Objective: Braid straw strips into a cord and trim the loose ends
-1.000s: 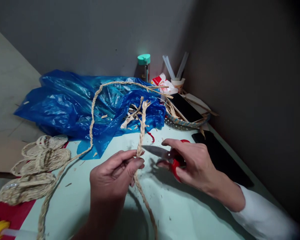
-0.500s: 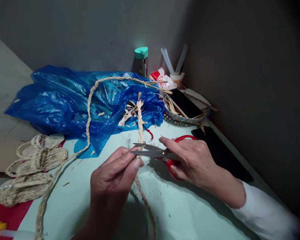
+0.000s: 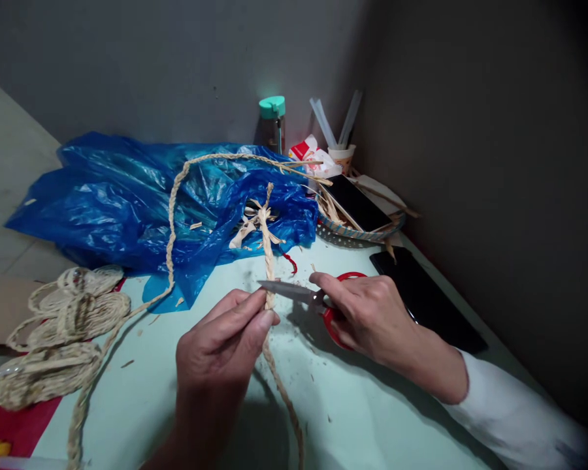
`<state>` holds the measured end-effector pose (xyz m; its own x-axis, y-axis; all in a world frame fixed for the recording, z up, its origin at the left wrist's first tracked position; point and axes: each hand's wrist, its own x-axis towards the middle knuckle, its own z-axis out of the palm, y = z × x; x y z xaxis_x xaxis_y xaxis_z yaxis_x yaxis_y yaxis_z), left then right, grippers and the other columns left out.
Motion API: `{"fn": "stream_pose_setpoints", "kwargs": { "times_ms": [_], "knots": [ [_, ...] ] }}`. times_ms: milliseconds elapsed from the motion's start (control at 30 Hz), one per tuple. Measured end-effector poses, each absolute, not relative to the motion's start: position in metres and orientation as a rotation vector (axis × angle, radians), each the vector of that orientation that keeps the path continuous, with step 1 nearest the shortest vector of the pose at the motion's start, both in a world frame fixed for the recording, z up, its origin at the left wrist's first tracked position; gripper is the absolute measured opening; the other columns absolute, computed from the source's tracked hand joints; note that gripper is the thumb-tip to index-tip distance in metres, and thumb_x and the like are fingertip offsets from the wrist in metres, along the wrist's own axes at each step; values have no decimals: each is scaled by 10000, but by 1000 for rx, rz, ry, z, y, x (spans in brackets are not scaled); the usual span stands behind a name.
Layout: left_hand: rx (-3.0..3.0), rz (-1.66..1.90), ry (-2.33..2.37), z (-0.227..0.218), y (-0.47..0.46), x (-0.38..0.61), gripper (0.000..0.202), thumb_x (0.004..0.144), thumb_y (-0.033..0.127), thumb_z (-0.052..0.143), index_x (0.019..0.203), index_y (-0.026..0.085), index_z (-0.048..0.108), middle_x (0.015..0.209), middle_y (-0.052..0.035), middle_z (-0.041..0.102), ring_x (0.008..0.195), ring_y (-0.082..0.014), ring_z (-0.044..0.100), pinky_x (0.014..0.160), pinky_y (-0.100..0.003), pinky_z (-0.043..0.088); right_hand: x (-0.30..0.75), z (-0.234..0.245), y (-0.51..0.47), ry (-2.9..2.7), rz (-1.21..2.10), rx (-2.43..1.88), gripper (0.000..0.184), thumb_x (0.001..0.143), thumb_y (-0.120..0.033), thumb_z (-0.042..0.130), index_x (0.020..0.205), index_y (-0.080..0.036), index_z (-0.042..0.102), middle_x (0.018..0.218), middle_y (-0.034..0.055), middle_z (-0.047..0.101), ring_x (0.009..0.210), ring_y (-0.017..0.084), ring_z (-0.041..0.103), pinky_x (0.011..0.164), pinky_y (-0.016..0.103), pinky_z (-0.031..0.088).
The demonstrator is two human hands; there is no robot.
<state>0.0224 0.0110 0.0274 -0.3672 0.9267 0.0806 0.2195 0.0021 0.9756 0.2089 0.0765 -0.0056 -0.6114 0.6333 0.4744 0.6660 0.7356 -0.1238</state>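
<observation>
Between the thumb and fingers of my left hand (image 3: 225,346) is pinched a pale braided straw cord (image 3: 268,264). Its upper end stands up toward the blue bag, and the rest hangs below the hand onto the table. My right hand (image 3: 367,307) is closed around the red handles of a pair of scissors (image 3: 294,292), index finger stretched along the top. The blades look closed and lie across the cord just above my left fingertips. A few short fibre ends stick out from the braid higher up.
A crumpled blue plastic bag (image 3: 108,202) with straw scraps lies behind. Coiled braids (image 3: 78,313) rest at left. At right are a basket (image 3: 357,232) with a phone (image 3: 355,202) on it, and a black flat device (image 3: 431,300). A green-lidded bottle (image 3: 272,121) and a paper cup (image 3: 342,158) stand behind.
The scissor blades, spread apart around the cord before, have come together. My left hand keeps its pinch on the cord. The view has shifted slightly.
</observation>
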Motion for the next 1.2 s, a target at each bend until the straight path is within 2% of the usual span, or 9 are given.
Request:
{"fn": "stream_pose_setpoints", "kwargs": {
  "times_ms": [67, 167, 267, 333, 433, 633, 867, 1033, 1200],
  "knots": [
    [1183, 1409, 1610, 27, 10, 23, 213, 742, 192, 685, 885, 294, 804, 774, 24, 694, 652, -101, 585, 544, -181, 439, 210, -6, 79, -2383, 106, -1078, 124, 812, -135, 465, 869, -167, 570, 546, -19, 547, 446, 124, 436, 475, 273, 211],
    [1146, 1405, 1559, 28, 9, 25, 173, 745, 208, 690, 859, 274, 802, 817, 17, 679, 675, -94, 574, 547, -172, 421, 209, -4, 85, -2119, 548, -1196, 43, 866, -228, 553, 855, -186, 552, 577, -28, 556, 476, 109, 454, 489, 245, 288],
    [1161, 1385, 1528, 26, 9, 25, 111, 767, 227, 667, 748, 222, 776, 728, 18, 612, 576, -75, 488, 490, -189, 353, 202, 0, 87, -1728, 1179, -1120, 200, 813, -305, 685, 916, -189, 558, 662, -16, 624, 550, 121, 563, 543, 238, 421],
    [1210, 1325, 1526, 24, 11, 23, 142, 779, 254, 660, 674, 185, 724, 653, 22, 550, 537, -77, 433, 476, -205, 321, 195, 1, 84, -1478, 1539, -951, 325, 740, -279, 764, 976, -192, 558, 805, 13, 682, 667, 137, 639, 627, 252, 495],
    [1292, 1203, 1500, 19, 13, 21, 211, 810, 288, 637, 637, 168, 653, 608, 24, 504, 550, -95, 424, 503, -219, 322, 186, -1, 76, -1243, 1806, -744, 424, 659, -191, 823, 997, -204, 568, 890, 4, 684, 760, 129, 662, 705, 254, 528],
    [1489, 1111, 1467, 9, 14, 20, 200, 848, 259, 596, 676, 175, 656, 641, 16, 540, 597, -112, 467, 571, -235, 345, 180, -5, 67, -1176, 1757, -807, 303, 679, -202, 824, 855, -169, 580, 754, -27, 650, 661, 98, 629, 661, 234, 525],
    [1403, 1099, 1410, 9, 14, 21, 193, 848, 263, 611, 695, 193, 705, 664, 7, 608, 649, -124, 544, 612, -224, 384, 184, -3, 66, -1131, 1766, -737, 303, 723, -201, 798, 911, -188, 560, 771, -41, 635, 647, 86, 629, 648, 224, 525],
    [1243, 1069, 1395, 9, 13, 22, 171, 825, 291, 641, 735, 209, 760, 639, 1, 635, 626, -120, 541, 594, -223, 390, 184, -2, 67, -1154, 1746, -709, 289, 743, -178, 783, 908, -191, 546, 756, -50, 617, 648, 72, 614, 642, 197, 508],
    [989, 1020, 1360, 8, 13, 23, 179, 787, 333, 679, 732, 179, 751, 622, -15, 622, 555, -100, 498, 508, -209, 356, 186, 1, 68, -1140, 1813, -618, 364, 768, -149, 752, 1048, -200, 525, 962, 10, 681, 727, 99, 660, 696, 246, 545]
  ]
}}
